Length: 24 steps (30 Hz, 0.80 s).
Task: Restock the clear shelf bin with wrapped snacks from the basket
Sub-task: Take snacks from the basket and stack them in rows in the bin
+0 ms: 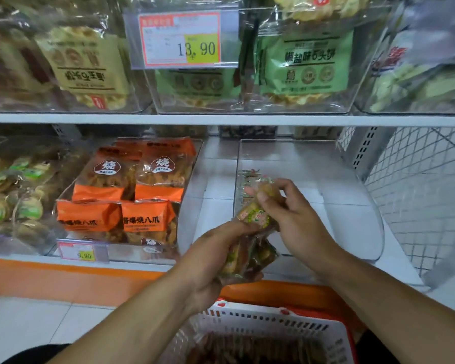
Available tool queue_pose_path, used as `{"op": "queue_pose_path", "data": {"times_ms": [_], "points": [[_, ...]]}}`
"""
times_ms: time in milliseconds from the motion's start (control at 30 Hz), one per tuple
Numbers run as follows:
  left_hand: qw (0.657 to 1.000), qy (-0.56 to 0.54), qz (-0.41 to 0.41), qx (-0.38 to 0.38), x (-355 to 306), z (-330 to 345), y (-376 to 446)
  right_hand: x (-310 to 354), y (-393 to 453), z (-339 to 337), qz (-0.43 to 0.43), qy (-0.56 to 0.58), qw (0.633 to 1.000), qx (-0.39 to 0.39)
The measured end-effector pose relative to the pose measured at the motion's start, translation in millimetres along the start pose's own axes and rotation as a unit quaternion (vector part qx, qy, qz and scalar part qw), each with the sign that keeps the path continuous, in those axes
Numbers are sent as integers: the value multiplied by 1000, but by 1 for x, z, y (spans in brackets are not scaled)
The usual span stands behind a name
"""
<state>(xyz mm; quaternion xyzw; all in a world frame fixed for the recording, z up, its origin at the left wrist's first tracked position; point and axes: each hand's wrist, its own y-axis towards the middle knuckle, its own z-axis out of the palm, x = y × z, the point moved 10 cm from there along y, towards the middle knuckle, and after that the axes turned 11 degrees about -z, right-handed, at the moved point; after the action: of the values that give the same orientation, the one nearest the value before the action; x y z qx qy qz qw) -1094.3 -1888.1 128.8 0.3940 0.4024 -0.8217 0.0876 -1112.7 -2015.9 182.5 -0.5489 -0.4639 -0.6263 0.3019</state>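
Before clear bin (373,206), both hands apparently grip wrapped snacks (250,248).

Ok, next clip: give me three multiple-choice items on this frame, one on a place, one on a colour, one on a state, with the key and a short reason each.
1. Where is the basket?
A. Below the hands, at the bottom of the view
B. On the upper shelf
C. Inside the clear bin

2. What colour are the packs in the bin left of the clear bin?
A. Blue
B. Orange
C. Black

3. What is the left hand doing?
A. Hanging with nothing in it
B. Pressing flat on the shelf
C. Gripping a bunch of wrapped snacks

Key: 1 A, its white rim sits under both forearms. 2 B, the wrappers are orange. 3 C, its fingers curl round the snacks, while the right hand pinches one.
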Motion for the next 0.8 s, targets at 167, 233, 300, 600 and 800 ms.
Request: {"op": "queue_pose_path", "data": {"times_ms": [167,233,300,600,800], "points": [[999,-4,52,-14,-9,-4,-8,20,2,-32,-15,-14,999,-49],[996,9,84,-33,-15,-8,-13,18,0,-28,19,35,999,-3],[992,36,110,-56,-22,-13,-18,14,-5,-17,62,130,989,33],[978,113,151,-93,-28,-25,-22,10,-14,-10,76,110,990,44],[963,132,207,-115,-36,-28,-27,-3,-28,3,138,34,982,125]]}}
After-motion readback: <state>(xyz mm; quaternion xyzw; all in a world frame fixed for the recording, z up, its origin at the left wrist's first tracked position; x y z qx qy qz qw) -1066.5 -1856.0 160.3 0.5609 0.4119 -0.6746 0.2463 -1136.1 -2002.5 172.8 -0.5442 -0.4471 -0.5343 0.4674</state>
